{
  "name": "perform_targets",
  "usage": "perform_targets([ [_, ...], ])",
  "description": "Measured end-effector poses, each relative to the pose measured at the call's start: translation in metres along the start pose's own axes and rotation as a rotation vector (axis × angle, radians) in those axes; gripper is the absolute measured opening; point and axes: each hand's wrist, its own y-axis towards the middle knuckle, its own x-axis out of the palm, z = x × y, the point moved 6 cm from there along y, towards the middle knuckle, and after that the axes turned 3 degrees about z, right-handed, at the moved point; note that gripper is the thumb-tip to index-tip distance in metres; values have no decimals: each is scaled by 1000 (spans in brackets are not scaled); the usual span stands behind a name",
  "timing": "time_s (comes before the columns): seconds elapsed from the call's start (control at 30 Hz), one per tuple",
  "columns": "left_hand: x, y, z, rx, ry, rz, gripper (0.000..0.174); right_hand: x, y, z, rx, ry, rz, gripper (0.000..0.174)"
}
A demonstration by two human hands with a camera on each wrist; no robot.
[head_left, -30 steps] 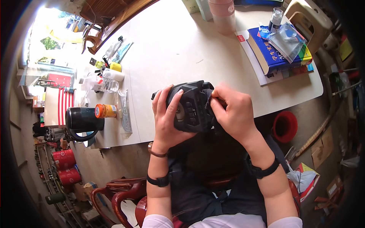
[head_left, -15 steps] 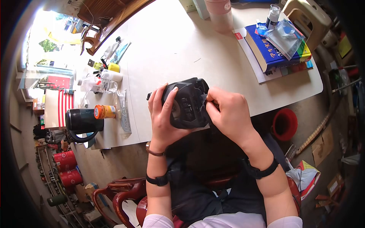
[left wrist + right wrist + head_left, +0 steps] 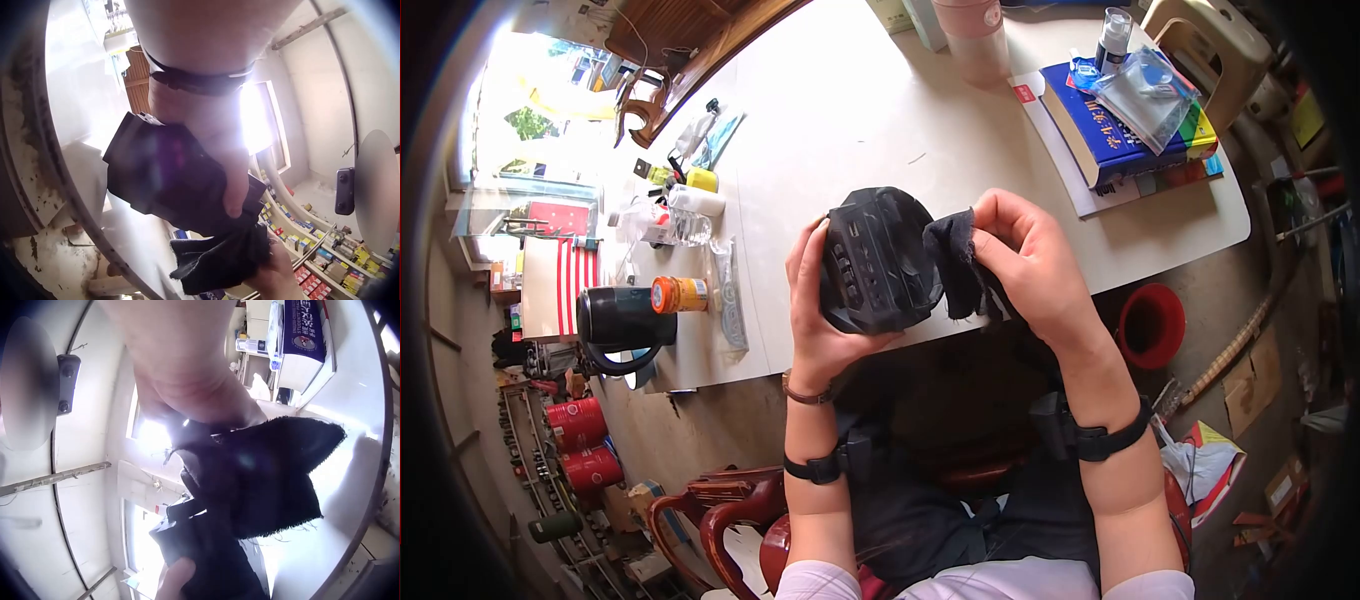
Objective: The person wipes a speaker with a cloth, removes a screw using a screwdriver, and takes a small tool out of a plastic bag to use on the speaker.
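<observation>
My left hand [image 3: 812,315] grips a black boxy device [image 3: 875,262] with a row of buttons on its face, held up over the table's near edge. The fingers wrap its left side and the thumb lies along the bottom. To the right, my right hand [image 3: 1038,262] pinches a black cloth [image 3: 952,268] between thumb and fingers. The cloth hangs beside the device's right side. In the right wrist view the cloth [image 3: 275,481] shows frayed edges and overlaps the device [image 3: 212,556]. The left wrist view shows the device [image 3: 169,175] from below, above the cloth [image 3: 215,259].
On the white table [image 3: 830,130], a dark kettle [image 3: 625,325], an orange-lidded jar [image 3: 680,294] and several bottles stand left. A thick blue book [image 3: 1100,130] with a plastic bag on top lies right. A pink cup [image 3: 972,40] stands behind; a red bucket [image 3: 1152,325] is on the floor.
The device has been turned in my left hand, bringing its button face more into view. My right hand has drawn the cloth off the device's side, to the right.
</observation>
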Motion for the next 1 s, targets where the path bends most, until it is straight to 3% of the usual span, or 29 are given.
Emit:
perform_targets([
  [0.2,5,2,11,50,136,7,114,4,-1,2,20,34,8,5],
  [0.4,14,3,25,108,272,-14,115,11,-3,8,12,-125,28,5],
  [0.47,13,2,24,107,275,-13,115,11,-7,-6,-270,-410,137,4],
  [0.6,13,2,25,104,274,-18,113,18,-9,-11,-336,-453,121,4],
  [0.77,15,1,25,113,278,-1,111,28,-15,-18,-542,-849,163,13],
  [1.0,17,1,28,132,298,-1,107,32,-17,-10,-712,-883,332,12],
])
